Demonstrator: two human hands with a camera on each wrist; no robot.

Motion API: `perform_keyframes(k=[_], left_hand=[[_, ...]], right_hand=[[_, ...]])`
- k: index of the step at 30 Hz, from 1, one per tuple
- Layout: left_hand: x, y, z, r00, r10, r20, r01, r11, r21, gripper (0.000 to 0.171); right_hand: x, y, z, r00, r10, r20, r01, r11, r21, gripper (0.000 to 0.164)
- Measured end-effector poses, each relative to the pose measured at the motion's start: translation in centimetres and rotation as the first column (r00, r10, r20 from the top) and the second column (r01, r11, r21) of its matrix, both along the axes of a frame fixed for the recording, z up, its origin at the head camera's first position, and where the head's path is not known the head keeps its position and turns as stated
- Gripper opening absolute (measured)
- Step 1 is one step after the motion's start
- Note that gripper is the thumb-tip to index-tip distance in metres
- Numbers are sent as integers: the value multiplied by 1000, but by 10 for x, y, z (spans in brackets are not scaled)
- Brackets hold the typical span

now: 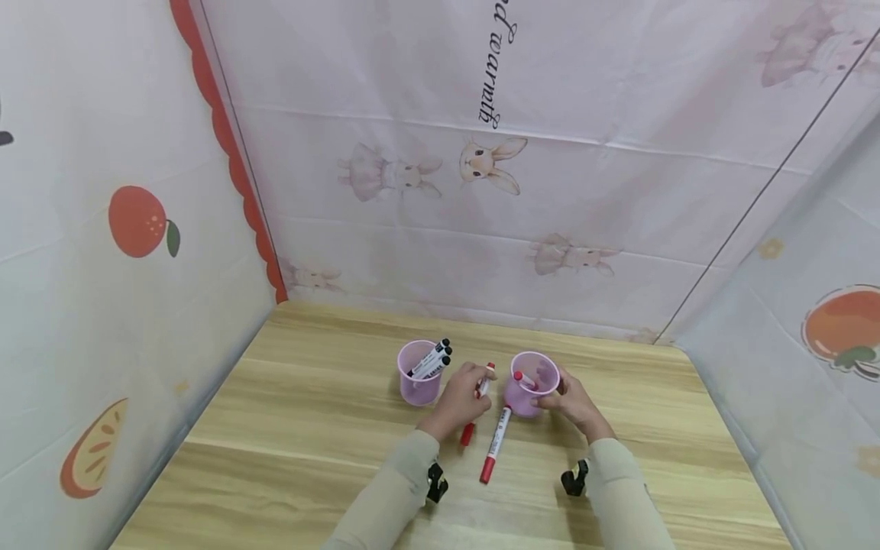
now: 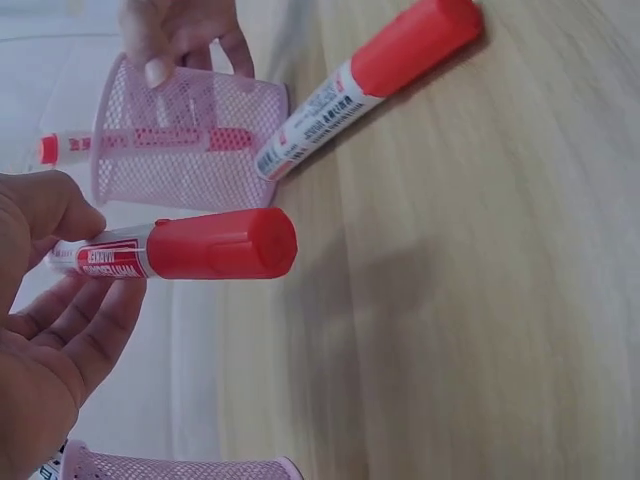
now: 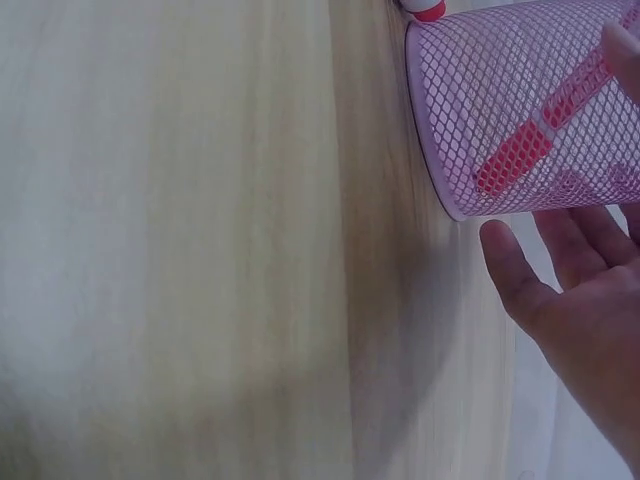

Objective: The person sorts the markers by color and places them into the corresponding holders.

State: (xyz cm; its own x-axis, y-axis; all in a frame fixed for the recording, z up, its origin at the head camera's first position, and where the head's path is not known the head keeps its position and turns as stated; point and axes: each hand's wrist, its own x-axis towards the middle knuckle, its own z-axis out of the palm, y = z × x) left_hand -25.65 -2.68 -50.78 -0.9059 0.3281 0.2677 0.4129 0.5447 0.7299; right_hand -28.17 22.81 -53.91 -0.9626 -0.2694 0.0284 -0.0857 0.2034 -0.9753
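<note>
My left hand pinches a red whiteboard marker between thumb and fingers, above the table and left of a pink mesh pen cup. My right hand holds that cup from its right side, thumb and fingers around the wall. Inside it leans one red marker, seen through the mesh. Another red marker lies on the table, its far end close to the cup's base. In the right wrist view, part of the right hand is cut off by the frame edge.
A second pink mesh cup stands to the left, holding several black-capped markers. Both cups are on a wood-grain table. Printed cloth hangs behind the table and along both sides.
</note>
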Motion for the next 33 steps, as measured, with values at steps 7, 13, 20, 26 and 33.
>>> perform_keyframes(k=[7, 13, 20, 26, 33], left_hand=[[-1, 3, 7, 999, 27, -22, -24, 994, 108, 41], [-3, 6, 14, 992, 54, -115, -32, 983, 181, 37], [-4, 7, 17, 987, 47, -153, -12, 975, 223, 44], [-4, 8, 21, 996, 53, -68, -34, 966, 255, 59], [-7, 8, 28, 997, 58, 52, -72, 942, 327, 62]], right_hand=[[-1, 2, -2, 1000, 2, -2, -2, 1000, -9, 77], [0, -1, 6, 1000, 16, 26, -16, 1000, -25, 77], [9, -8, 24, 999, 30, 35, -29, 999, -22, 78], [13, -9, 28, 999, 29, 22, -29, 1000, -11, 77], [10, -7, 25, 999, 26, 43, -26, 1000, -4, 77]])
